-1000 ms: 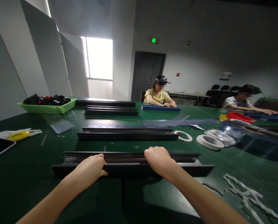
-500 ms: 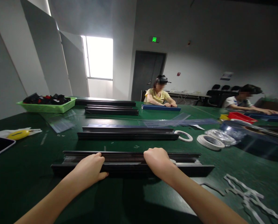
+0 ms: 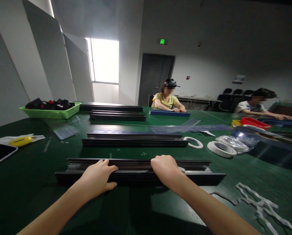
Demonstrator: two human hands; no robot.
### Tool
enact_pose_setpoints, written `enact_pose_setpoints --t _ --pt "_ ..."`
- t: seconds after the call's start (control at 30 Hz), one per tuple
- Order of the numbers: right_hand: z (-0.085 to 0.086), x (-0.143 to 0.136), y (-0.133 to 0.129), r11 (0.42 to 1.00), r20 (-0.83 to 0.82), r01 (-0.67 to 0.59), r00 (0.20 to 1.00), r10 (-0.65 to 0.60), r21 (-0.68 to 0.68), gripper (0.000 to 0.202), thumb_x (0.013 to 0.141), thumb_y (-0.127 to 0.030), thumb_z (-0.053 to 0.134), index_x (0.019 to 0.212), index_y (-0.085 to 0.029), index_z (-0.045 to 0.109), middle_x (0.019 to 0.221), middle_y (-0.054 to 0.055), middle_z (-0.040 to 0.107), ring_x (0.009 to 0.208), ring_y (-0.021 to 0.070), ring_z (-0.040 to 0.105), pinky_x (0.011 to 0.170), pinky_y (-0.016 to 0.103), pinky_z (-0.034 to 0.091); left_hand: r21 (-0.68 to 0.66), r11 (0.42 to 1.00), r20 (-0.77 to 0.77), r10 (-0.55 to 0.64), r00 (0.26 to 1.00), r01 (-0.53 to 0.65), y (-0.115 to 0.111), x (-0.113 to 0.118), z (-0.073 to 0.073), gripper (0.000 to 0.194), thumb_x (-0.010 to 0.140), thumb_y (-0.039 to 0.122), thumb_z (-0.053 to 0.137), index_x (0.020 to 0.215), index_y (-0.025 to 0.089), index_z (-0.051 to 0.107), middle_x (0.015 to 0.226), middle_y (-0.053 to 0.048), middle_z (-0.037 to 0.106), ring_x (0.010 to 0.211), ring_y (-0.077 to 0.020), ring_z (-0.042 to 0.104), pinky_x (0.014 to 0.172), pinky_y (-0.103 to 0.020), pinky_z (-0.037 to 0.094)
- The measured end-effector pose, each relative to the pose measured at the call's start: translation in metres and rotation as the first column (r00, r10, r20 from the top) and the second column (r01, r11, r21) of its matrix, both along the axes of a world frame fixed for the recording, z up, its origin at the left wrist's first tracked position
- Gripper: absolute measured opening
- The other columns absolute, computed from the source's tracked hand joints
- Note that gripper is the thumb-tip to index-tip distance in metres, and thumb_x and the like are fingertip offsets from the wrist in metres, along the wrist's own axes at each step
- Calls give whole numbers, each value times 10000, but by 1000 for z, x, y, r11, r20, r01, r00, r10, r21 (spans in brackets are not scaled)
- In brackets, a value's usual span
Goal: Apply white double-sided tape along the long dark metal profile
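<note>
A long black channel-shaped profile [image 3: 136, 178] lies across the green table in front of me, its trough facing up. My left hand [image 3: 99, 175] grips its near wall left of the middle, with fingers over the top edge and the thumb on the outer face. My right hand [image 3: 165, 169] is closed in a fist inside the trough, right of the middle. A pale rounded end [image 3: 182, 169] shows beside this fist. Whatever the fingers close on is hidden.
Behind lies another black profile [image 3: 133, 143], with more farther back. Tape rolls [image 3: 221, 149] and plastic wrap sit right; white crumpled strips [image 3: 260, 204] lie near right. A green basket [image 3: 50, 112] of black parts, a yellow tool [image 3: 21, 140] and a phone [image 3: 0, 155] are left. Two people sit beyond.
My left hand has shifted slightly right along the near wall, and its fingers have stretched out more. My right hand stays in nearly the same place, still closed.
</note>
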State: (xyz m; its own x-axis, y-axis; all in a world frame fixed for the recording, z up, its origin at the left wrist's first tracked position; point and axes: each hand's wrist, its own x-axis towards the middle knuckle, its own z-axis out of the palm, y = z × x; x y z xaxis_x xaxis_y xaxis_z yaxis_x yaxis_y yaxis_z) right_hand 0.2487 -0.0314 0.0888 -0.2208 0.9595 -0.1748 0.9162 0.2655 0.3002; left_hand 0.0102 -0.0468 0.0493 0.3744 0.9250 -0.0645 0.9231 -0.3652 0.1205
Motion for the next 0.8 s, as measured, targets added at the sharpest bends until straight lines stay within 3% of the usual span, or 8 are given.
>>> enact_pose_setpoints --t 0.3,0.5,0.8 --pt "2 -1 -1 1000 16 -15 1000 15 -12 244 742 -57 586 918 -122 742 947 194 728 911 272 696 707 289 515 60 988 57 -146 988 143 0 13 -2 345 813 381 521 1008 149 686 1010 -133 658 986 -274 610 914 -381 473" --pt "3 -1 -1 1000 13 -16 1000 16 -21 245 736 -74 601 933 -120 740 956 202 724 923 273 693 721 289 515 31 972 194 -233 953 231 2 15 -2 367 875 405 492 1129 200 661 1076 -91 663 1032 -237 596 967 -347 445" --pt "5 3 -2 1000 8 -10 1000 10 -7 236 767 -71 565 931 -108 732 962 209 720 940 266 688 742 301 509 -1 985 202 -166 965 170 5 15 -6 344 890 439 489 1028 218 714 1042 -85 686 1042 -245 608 992 -345 415"
